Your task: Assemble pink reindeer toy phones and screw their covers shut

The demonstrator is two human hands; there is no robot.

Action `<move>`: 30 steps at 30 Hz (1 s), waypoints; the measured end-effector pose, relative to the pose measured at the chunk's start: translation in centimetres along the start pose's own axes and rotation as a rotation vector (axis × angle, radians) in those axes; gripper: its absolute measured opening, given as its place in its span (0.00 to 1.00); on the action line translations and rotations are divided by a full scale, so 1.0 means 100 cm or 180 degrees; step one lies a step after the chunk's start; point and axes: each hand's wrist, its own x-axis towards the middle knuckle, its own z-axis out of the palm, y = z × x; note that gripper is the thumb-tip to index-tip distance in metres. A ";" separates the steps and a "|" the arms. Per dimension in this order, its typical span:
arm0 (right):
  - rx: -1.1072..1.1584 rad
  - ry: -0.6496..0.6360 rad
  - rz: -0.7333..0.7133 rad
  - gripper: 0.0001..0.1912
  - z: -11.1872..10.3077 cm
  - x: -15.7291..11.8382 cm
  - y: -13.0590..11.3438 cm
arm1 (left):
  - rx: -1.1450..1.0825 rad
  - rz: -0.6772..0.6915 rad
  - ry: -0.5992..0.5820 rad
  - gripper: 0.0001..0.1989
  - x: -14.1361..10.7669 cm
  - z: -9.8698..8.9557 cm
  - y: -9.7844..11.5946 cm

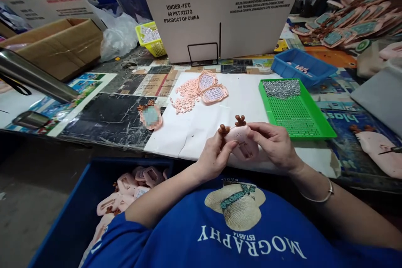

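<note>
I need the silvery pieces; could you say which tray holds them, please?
The green tray, nearest the right hand: silvery pieces lie at its far end; the blue tray holds pinkish bits, the yellow basket whitish ones.

Beyond the casing (241, 138), loose parts (185, 97) lie left of the tray (293, 117) (a basin (289, 72) behind it).

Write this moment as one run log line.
left hand: holds pink antlered casing | right hand: holds same casing | green tray: metal pieces inside

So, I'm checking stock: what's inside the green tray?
In the green tray, small silvery metal pieces lie heaped at the far end; a dotted grid shows nearer. What lies under the heap is hidden.
</note>
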 end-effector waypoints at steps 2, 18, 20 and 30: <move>0.0059 -0.0035 -0.0047 0.15 0.002 0.001 0.002 | -0.0226 -0.0044 -0.0004 0.18 0.000 0.001 -0.004; -0.0265 -0.0095 -0.0807 0.12 0.007 -0.005 -0.005 | -0.0945 -0.0033 -0.0083 0.19 0.000 0.001 0.010; -0.0201 -0.0046 -0.0599 0.10 0.007 -0.003 -0.007 | -0.1064 -0.0200 0.0045 0.19 0.000 0.003 0.009; 0.0062 -0.0343 0.0009 0.12 0.010 -0.002 -0.013 | -0.1943 -0.0823 0.0343 0.16 0.000 0.005 0.010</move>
